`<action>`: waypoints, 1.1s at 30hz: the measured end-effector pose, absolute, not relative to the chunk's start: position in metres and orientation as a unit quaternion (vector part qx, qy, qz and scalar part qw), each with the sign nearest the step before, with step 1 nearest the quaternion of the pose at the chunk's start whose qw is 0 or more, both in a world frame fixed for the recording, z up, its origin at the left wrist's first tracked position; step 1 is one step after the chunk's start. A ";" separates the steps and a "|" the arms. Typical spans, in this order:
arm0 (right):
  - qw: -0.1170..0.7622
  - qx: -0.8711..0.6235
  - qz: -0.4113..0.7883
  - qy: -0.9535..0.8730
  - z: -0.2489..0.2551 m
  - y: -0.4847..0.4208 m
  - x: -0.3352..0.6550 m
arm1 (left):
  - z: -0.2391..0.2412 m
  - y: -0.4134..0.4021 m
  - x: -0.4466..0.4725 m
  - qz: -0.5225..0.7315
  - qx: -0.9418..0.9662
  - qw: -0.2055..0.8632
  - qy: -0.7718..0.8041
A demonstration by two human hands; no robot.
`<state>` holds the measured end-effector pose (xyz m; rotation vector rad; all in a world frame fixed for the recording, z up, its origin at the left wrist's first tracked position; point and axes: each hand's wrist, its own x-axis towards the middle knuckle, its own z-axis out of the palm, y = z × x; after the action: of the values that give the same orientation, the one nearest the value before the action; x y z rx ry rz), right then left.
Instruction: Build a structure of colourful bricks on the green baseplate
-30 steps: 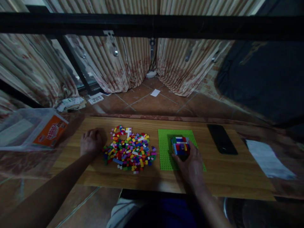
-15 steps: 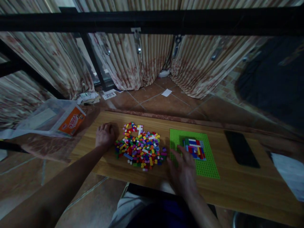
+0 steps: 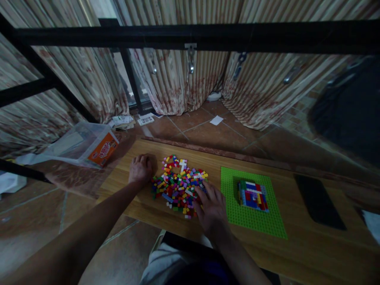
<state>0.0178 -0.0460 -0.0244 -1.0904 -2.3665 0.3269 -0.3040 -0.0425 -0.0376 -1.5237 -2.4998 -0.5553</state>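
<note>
A heap of several small coloured bricks [image 3: 178, 183] lies on the wooden table [image 3: 297, 245]. My right hand [image 3: 211, 208] rests on the heap's right edge, fingers spread over the bricks; I cannot see whether a brick is under them. My left hand [image 3: 140, 169] lies curled on the table just left of the heap, with nothing visible in it. To the right sits a green baseplate [image 3: 234, 211] bearing a low block of red, blue and white bricks [image 3: 253, 195], a hand's width from my right hand.
A black phone [image 3: 319, 201] lies right of the baseplate, white paper [image 3: 372, 223] beyond it. A clear plastic box with an orange label [image 3: 86, 143] stands at the table's left end. A black metal frame [image 3: 190, 36] crosses above; curtains and tiled floor lie behind.
My right hand has left the brick block on the baseplate and moved left onto the loose heap. My left hand has stayed put. The camera has turned somewhat left.
</note>
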 end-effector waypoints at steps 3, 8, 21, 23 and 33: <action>0.243 -0.393 0.113 -0.879 -0.028 -0.040 0.013 | -0.037 -0.043 -0.304 -0.190 -0.504 0.079 -0.839; 0.254 -0.402 0.111 -0.873 -0.035 -0.038 0.027 | -0.040 -0.043 -0.305 -0.190 -0.506 0.086 -0.837; 0.267 -0.450 0.108 -0.845 -0.026 -0.016 0.035 | -0.040 -0.043 -0.305 -0.189 -0.503 0.082 -0.839; 0.266 -0.440 0.112 -0.850 -0.028 -0.017 0.032 | -0.039 -0.043 -0.305 -0.188 -0.503 0.082 -0.840; 0.291 -0.432 0.144 -0.841 -0.022 -0.002 0.036 | -0.041 -0.043 -0.305 -0.189 -0.507 0.086 -0.836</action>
<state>0.0359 -0.0018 -0.0219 -1.1514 -2.2431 0.3852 -0.3053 -0.0427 -0.0406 -1.5112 -2.4931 -0.5646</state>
